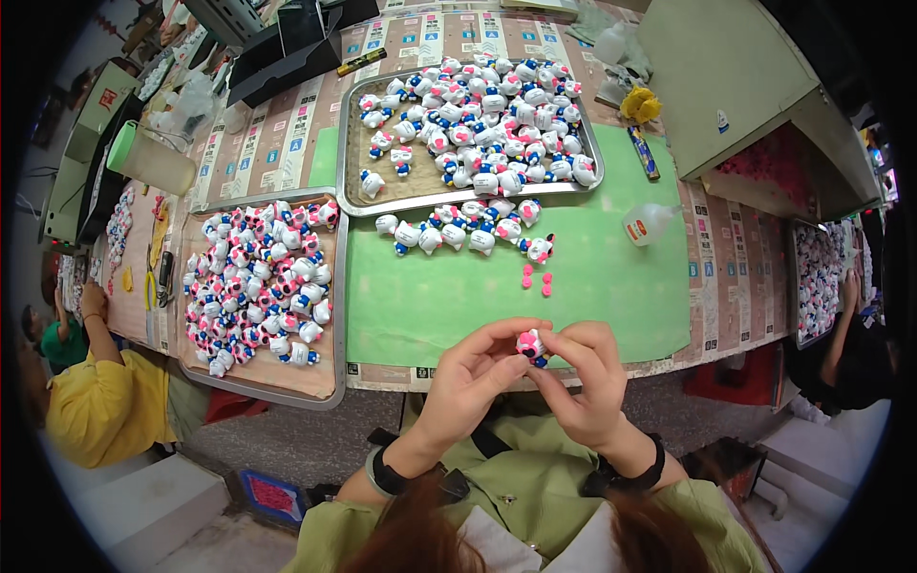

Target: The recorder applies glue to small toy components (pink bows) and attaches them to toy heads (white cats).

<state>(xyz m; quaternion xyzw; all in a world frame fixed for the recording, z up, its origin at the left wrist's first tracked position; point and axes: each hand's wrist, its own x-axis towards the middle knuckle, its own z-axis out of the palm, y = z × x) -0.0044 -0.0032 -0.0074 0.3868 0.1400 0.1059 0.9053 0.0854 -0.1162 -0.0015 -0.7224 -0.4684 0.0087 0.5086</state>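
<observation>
Between the fingertips of both my hands is a small white cat-like figurine point(530, 342) with pink and blue parts, held just above the table's near edge. My left hand point(470, 374) pinches it from the left, and my right hand point(586, 380) grips it from the right. Beyond them on the green mat point(611, 310) lie several small round pink pieces point(546, 279). One figurine with pink and dark parts point(540, 250) rests just behind those pieces. A loose row of white and blue figurines point(457, 233) runs along the front of the far metal tray point(598, 158), itself heaped with more.
A second tray point(340, 320) full of figurines stands at the left. Toward the right are a white squeeze bottle point(650, 224), a dark blue tube point(644, 153) and a metal box point(755, 86). A green-lidded jug point(158, 160) stands far left. A yellow-shirted person point(107, 401) works at the left.
</observation>
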